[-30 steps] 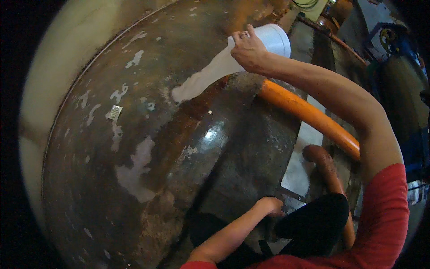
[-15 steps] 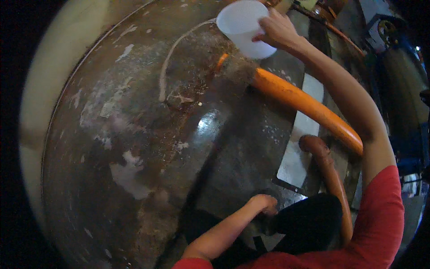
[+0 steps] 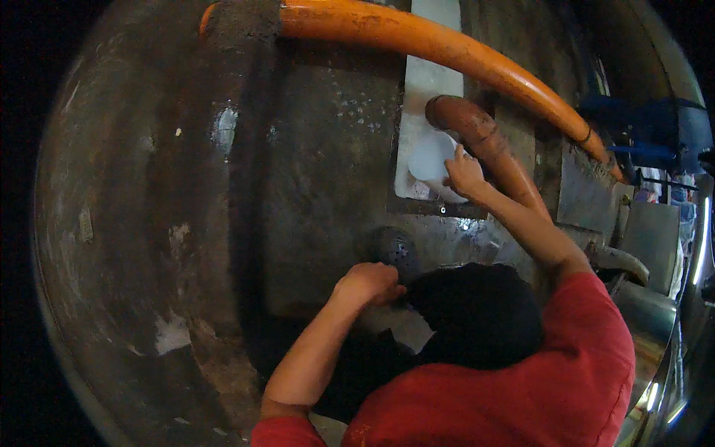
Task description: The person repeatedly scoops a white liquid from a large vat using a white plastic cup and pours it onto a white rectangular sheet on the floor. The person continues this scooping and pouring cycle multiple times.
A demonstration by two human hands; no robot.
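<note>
My right hand [image 3: 468, 176] is closed on the rim of a white plastic tub [image 3: 430, 158]. The tub is tilted at a long pale rectangular strip [image 3: 423, 82] framed in dark metal in the floor. Whether it touches or dips into the strip, I cannot tell. The elbow end of a brown pipe [image 3: 480, 127] lies right beside the tub. My left hand [image 3: 370, 283] is curled closed near my dark-clothed knee, its fingertips partly hidden. Just beyond it is a dark round thing [image 3: 396, 249], too dim to make out.
A thick orange pipe [image 3: 447, 46] runs across the far side and down to the right. The dark floor [image 3: 320, 179] is wet and stained with pale patches. Blue equipment [image 3: 644, 134] and a metal panel [image 3: 588, 194] stand at the right.
My right hand has brought the white tub from the far side back toward me, to the pale strip beside the brown pipe. The view has turned right. My left hand stays low near my knee.
</note>
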